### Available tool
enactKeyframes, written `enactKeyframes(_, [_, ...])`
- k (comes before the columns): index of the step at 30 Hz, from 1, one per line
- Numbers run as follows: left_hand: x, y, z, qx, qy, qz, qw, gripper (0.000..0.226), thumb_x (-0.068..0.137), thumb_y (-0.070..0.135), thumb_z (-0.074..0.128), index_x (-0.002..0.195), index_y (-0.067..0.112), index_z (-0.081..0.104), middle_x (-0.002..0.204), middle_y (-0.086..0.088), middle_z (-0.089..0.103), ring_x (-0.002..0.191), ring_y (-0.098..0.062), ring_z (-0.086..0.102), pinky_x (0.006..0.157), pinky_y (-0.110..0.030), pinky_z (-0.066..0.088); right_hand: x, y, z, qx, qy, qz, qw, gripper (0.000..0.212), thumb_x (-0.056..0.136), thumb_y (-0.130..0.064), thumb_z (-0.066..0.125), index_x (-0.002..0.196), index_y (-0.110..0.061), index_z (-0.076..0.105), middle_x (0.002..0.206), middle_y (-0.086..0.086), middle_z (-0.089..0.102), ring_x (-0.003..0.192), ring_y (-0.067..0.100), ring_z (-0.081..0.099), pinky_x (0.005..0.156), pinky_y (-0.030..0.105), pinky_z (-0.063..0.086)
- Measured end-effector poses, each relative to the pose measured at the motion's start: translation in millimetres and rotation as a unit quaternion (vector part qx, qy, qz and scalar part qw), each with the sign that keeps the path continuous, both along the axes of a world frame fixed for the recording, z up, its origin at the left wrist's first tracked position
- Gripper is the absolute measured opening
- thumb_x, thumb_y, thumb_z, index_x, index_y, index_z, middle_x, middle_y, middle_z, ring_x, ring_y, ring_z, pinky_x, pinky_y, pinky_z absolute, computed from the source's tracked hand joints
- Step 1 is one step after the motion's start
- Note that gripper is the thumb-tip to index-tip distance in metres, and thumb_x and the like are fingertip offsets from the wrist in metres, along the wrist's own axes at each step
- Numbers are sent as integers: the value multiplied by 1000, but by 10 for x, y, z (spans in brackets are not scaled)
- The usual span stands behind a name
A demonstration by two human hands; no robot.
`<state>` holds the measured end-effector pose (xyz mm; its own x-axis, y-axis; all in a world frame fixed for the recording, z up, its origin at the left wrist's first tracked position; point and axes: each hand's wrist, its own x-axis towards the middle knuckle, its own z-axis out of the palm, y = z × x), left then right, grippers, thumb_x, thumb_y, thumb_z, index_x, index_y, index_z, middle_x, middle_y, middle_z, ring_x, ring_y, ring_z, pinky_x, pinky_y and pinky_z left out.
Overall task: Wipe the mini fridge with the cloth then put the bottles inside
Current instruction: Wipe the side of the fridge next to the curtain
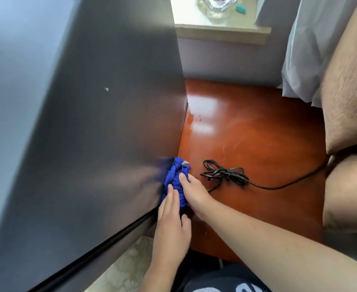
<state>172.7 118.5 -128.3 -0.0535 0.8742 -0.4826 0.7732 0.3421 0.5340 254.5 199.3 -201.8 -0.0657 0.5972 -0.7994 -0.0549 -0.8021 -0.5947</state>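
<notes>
The mini fridge [101,114] fills the left half of the head view, its dark grey side panel facing me. A bunched blue cloth [176,180] is pressed against the lower right corner of that panel, just above the floor. My left hand [172,224] lies flat on the cloth's lower part with fingers together. My right hand [194,192] grips the cloth from the right side. No bottles are in view.
A black power cord [226,173] lies coiled on the glossy red-brown floor [257,127] just right of the cloth and trails away to the right. A beige cushioned seat [350,114] stands at the right. A pale ledge [221,32] with glassware is at the top.
</notes>
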Motion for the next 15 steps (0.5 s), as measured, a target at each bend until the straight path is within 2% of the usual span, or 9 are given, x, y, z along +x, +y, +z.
enactKeyframes(3, [86, 196, 89, 19, -16, 6, 1000, 78, 97, 11, 53, 163, 22, 13, 163, 26, -4, 155, -3, 5, 124, -20, 12, 62, 190, 167, 16, 15, -45, 999, 32, 95, -45, 52, 102, -23, 74, 104, 0, 80, 105, 23, 75, 103, 49, 55])
enactKeyframes(6, [166, 483, 325, 64, -28, 0, 998, 77, 99, 14, 53, 163, 25, 10, 164, 28, -7, 155, 1, 3, 124, -19, 10, 150, 589, 577, 87, 24, -93, 992, 22, 103, -29, 54, 105, -18, 73, 107, 5, 80, 107, 27, 74, 102, 49, 55])
enactKeyframes(9, [248, 751, 766, 140, -36, -2, 990, 78, 100, 17, 55, 162, 30, 9, 161, 35, -9, 153, 7, 1, 126, -20, 12, 213, 874, 1146, 190, 16, -107, 976, 21, 101, -33, 57, 107, -21, 73, 104, 2, 80, 104, 23, 75, 101, 51, 55])
enactKeyframes(11, [295, 839, 1140, 213, -34, -3, 976, 80, 98, 15, 58, 161, 31, 11, 160, 37, -5, 152, 10, 3, 123, -14, 12, 237, 962, 1604, 259, 28, -116, 958, 23, 98, -37, 58, 108, -22, 72, 105, 3, 80, 104, 23, 75, 101, 52, 55])
enactKeyframes(13, [317, 831, 1537, 296, -25, 2, 955, 81, 96, 13, 61, 161, 27, 16, 164, 29, 4, 152, 8, 9, 121, -10, 12, 243, 987, 2111, 324, 54, -126, 936, 25, 93, -42, 62, 107, -23, 71, 108, 7, 78, 106, 27, 74, 101, 56, 53])
enactKeyframes(15, [316, 727, 1882, 381, -23, 13, 924, 80, 92, 14, 62, 161, 19, 21, 169, 14, 14, 154, 0, 15, 121, -12, 15, 236, 924, 2595, 389, 73, -114, 911, 25, 90, -44, 66, 105, -24, 69, 110, 11, 75, 107, 30, 72, 101, 58, 52])
